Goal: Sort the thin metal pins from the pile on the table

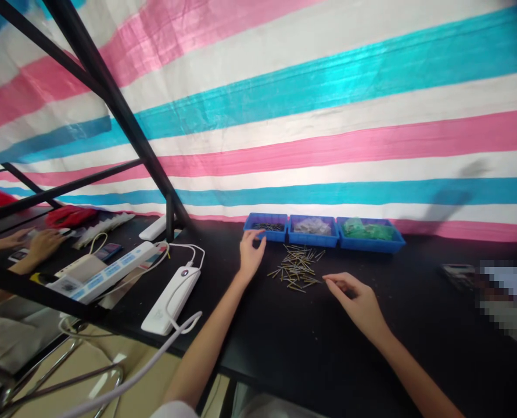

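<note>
A loose heap of thin brass-coloured pins (297, 266) lies on the black counter (311, 342), between the two hands. The left hand (250, 252) rests just left of the heap, fingers spread and half curled, holding nothing that can be seen. The right hand (358, 301) sits near and to the right of the heap, thumb and forefinger drawn close together at its edge; whether a pin is pinched between them is too small to tell.

Just beyond the heap, along the far edge of the counter, stand three blue trays (314, 231) side by side: the left one with dark small parts, the middle with greyish pieces, the right with green ones. Behind them hangs a pink, white and blue striped sheet (328, 116).

To the left, a white power bank (171, 299) with a white cable lies on the counter, beside a long white power strip (110, 270). A black metal frame (110, 98) slants across the left. Far left, another person's hand (43, 242) rests on the counter. A blurred patch covers items at the right.
</note>
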### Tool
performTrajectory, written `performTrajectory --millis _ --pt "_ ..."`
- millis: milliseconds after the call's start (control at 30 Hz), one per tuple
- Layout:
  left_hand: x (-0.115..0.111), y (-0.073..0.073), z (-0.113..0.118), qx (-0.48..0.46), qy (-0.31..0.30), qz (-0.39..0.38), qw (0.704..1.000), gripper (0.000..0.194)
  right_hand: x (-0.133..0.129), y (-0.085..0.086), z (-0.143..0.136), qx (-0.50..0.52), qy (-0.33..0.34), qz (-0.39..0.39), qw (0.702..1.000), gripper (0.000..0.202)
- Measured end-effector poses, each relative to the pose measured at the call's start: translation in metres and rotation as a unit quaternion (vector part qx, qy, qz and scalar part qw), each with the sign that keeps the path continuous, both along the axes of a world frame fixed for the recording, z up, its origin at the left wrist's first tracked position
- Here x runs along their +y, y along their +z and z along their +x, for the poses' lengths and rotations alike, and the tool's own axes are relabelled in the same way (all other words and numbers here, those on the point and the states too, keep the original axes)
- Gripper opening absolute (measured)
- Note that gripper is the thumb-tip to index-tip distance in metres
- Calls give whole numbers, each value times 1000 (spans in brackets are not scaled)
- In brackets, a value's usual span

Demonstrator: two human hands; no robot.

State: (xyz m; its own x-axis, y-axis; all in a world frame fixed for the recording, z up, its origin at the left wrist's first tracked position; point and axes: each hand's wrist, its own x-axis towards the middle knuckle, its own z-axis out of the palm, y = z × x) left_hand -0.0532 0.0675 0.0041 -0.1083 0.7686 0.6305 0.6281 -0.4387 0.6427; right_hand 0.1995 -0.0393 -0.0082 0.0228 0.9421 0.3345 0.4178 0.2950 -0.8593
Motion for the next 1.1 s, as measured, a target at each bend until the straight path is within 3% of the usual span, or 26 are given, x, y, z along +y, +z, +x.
performTrajectory --millis 133,233,467,667,767,933,1100 --pt "-27 -17 6 -2 -6 -1 1000 17 -2 3 0 0 1 11 1000 19" --pt "-33 -18 11 -2 -12 0 1000 17 -5 5 -1 -4 7 22 1000 17" --pt "-29 -10 6 4 1 10 1000 9 -3 3 0 -10 17 35 999 14" --pt "-22 -9 -19 10 24 5 1000 21 -1 3 1 -33 23 48 998 14" --pt "-23 -10 -20 17 21 -5 1000 20 -1 3 1 -55 21 54 997 15" --pt "-31 -8 0 68 -56 -47 995 11 0 -1 2 -145 -18 26 989 17" --pt "-41 -1 14 142 -164 -90 972 16 0 -5 5 -269 -43 8 962 42"
